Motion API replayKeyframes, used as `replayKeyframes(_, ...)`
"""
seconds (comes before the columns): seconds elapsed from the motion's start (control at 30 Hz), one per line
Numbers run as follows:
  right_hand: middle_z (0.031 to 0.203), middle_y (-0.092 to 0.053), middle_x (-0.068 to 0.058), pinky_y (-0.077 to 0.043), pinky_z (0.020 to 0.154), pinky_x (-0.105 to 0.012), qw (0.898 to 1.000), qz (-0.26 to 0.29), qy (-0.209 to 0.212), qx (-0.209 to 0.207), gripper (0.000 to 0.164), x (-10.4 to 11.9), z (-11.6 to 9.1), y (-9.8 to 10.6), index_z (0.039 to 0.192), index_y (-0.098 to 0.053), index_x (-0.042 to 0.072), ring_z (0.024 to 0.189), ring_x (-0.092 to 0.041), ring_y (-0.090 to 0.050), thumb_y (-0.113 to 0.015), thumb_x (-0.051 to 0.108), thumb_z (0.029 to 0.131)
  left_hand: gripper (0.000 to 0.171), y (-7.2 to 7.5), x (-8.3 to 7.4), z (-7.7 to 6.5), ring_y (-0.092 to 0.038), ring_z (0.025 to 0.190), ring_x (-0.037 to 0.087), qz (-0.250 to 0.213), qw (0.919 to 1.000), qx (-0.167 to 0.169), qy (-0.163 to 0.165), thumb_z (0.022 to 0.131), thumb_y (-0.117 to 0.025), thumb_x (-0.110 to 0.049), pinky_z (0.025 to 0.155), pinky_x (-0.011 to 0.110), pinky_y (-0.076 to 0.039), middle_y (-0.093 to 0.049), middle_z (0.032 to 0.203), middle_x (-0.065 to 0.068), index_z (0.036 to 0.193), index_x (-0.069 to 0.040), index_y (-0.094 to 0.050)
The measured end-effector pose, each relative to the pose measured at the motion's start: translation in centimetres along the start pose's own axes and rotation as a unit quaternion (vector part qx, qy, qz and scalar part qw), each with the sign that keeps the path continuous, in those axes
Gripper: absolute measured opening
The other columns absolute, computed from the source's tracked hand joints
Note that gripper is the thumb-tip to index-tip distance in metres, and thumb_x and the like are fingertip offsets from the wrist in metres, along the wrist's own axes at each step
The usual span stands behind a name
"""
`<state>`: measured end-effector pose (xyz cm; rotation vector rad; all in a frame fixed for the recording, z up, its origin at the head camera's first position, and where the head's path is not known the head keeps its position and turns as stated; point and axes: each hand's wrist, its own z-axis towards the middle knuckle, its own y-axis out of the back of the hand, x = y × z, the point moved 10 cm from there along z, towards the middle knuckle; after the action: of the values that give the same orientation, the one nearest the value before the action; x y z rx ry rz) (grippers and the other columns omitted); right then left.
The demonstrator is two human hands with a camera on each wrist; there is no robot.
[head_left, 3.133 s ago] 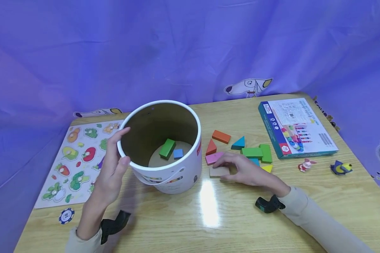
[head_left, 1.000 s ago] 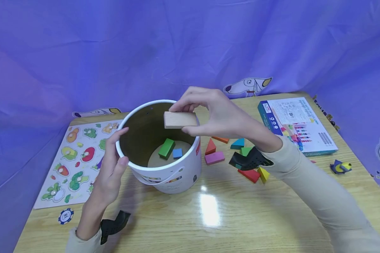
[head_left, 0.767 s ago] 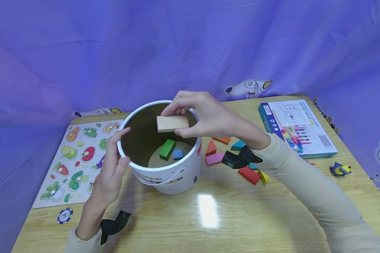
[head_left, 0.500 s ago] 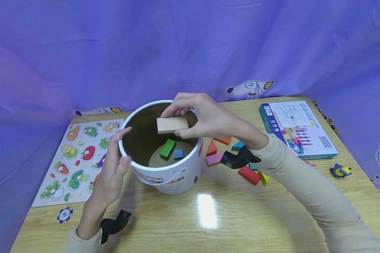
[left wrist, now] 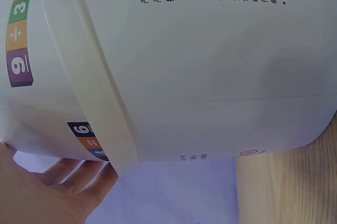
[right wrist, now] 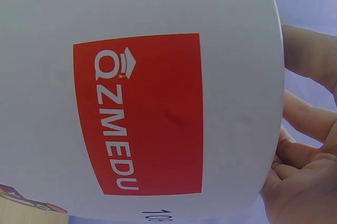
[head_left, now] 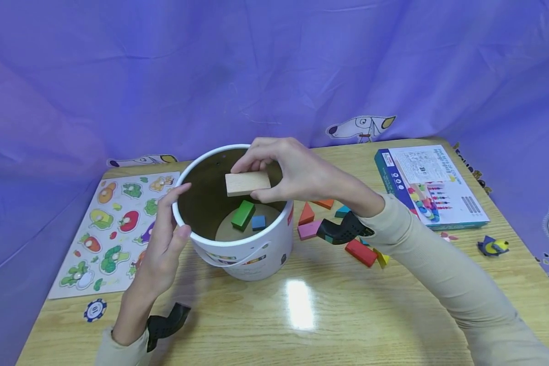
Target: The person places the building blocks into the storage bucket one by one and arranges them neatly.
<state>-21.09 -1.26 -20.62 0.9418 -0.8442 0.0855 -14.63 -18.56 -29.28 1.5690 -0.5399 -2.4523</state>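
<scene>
A white bucket stands on the table, its wire-like handle hanging down the front. My left hand grips its left rim, thumb at the near side and a finger over the edge. Between the fingers and thumb of my right hand, a plain wooden block is pinched over the bucket's mouth. Inside, on the bottom, lie a green block and a small blue block. The bucket's wall hides the held block in the right wrist view.
Right of the bucket lie several coloured blocks, among them a pink block and a red block. A boxed set and a yellow-and-blue figure are farther right. A vegetable puzzle board and a poker chip lie left.
My right hand has picked the plain block up off the table and carried it left over the bucket, sinking slightly in the last second. My left hand keeps its place on the rim.
</scene>
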Motion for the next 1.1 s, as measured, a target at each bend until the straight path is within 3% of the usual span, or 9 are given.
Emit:
replayKeyframes(0.7, 0.109, -0.066, 0.003, -0.051, 0.087, -0.025, 1.000, 0.022, 0.009, 0.007, 0.037, -0.6, 0.0, -0.8, 0.115, -0.070, 0.014, 0.094, -0.006, -0.060, -0.077, 0.010, 0.079, 0.061, -0.2, -0.2, 0.0, -0.031, 0.138, 0.033, -0.016, 0.9998, 0.006, 0.004, 0.095, -0.037, -0.012, 0.104, 0.019, -0.041, -0.021, 0.157, 0.001, 0.153, -0.019, -0.021)
replayKeyframes(0.93, 0.108, -0.066, 0.005, -0.052, 0.089, -0.026, 0.998, 0.056, 0.032, -0.022, 0.035, -0.3, -1.2, 0.8, 0.115, -0.070, 0.013, 0.096, -0.004, -0.061, -0.077, 0.012, 0.080, 0.062, -0.3, -0.4, 0.0, -0.030, 0.139, 0.033, -0.017, 0.9998, 0.002, 0.010, 0.094, -0.037, -0.013, 0.103, 0.018, -0.042, -0.020, 0.157, 0.000, 0.153, -0.020, -0.021)
replayKeyframes(1.1, 0.110, -0.066, -0.002, -0.050, 0.094, -0.032, 0.992, 0.105, 0.040, -0.052, 0.036, -0.2, -3.1, 3.2, 0.116, -0.069, 0.007, 0.102, -0.014, -0.060, -0.076, 0.004, 0.081, 0.063, -0.4, -0.2, 0.1, -0.029, 0.138, 0.031, -0.022, 0.9995, -0.003, 0.023, 0.094, -0.040, -0.013, 0.103, 0.023, -0.041, -0.018, 0.158, -0.001, 0.153, -0.022, -0.020)
